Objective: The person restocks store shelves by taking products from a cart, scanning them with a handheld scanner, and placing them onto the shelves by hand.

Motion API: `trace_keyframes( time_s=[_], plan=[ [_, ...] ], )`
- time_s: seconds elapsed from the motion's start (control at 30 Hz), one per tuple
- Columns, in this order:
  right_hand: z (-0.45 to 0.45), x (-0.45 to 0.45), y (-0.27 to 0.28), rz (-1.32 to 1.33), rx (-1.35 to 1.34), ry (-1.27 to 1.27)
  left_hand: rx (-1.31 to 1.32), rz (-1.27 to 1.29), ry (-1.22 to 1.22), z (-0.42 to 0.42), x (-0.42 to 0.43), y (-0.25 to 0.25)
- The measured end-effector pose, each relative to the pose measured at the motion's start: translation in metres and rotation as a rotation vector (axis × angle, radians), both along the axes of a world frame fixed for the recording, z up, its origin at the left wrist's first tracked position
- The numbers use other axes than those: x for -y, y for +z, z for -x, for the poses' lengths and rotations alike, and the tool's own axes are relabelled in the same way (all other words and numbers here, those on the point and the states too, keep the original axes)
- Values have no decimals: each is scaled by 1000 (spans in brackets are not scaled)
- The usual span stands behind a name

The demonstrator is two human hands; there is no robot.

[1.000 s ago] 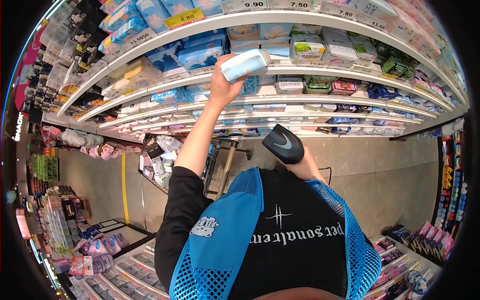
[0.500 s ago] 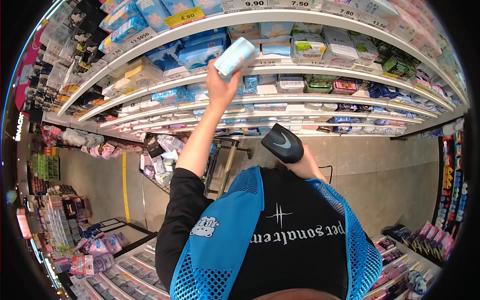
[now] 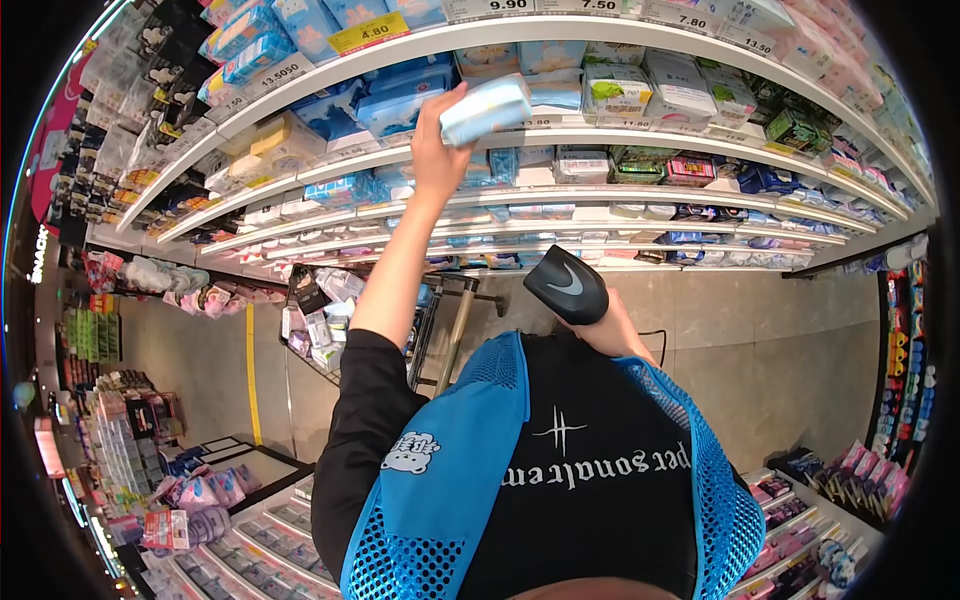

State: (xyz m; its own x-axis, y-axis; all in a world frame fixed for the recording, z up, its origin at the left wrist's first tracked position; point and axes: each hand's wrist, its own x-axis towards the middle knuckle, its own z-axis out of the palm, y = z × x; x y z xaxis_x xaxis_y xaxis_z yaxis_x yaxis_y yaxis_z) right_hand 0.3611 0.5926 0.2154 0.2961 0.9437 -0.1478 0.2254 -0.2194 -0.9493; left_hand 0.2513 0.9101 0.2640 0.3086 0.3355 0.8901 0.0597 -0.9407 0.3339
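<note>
My left hand is raised in front of the second shelf, closed round one end of a light blue soft pack with a pale print. The pack is held in the air, tilted, and slightly blurred. Behind it on the shelf sit similar light blue packs and darker blue packs. Near my chest, my right hand is wrapped round the handle of a black barcode scanner. The scanner's head hides most of those fingers.
White shelves of packaged goods curve across the view. A wire shopping cart with assorted packs stands on the left, by the lower shelves. Price tags line the shelf edges. Low displays stand behind me.
The light blue pack has turned in my left hand from standing steeply to lying nearer level, showing another side. My right hand and the barcode scanner have stayed about in place.
</note>
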Motion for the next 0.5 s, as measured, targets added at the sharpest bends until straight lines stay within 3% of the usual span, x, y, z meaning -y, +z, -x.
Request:
trace_keyframes(
  time_s=[0.1, 0.37, 0.5],
  plan=[
    [0, 2, -1, 14, -2, 10, -95, 138, 24, -1, -20, 11],
    [0, 5, 4, -22, 7, 27, 6, 185, 59, -21, -58, 15],
    [-2, 6, 5, 0, 13, 37, -63, 187, 55, -29, -71, 14]
  ],
)
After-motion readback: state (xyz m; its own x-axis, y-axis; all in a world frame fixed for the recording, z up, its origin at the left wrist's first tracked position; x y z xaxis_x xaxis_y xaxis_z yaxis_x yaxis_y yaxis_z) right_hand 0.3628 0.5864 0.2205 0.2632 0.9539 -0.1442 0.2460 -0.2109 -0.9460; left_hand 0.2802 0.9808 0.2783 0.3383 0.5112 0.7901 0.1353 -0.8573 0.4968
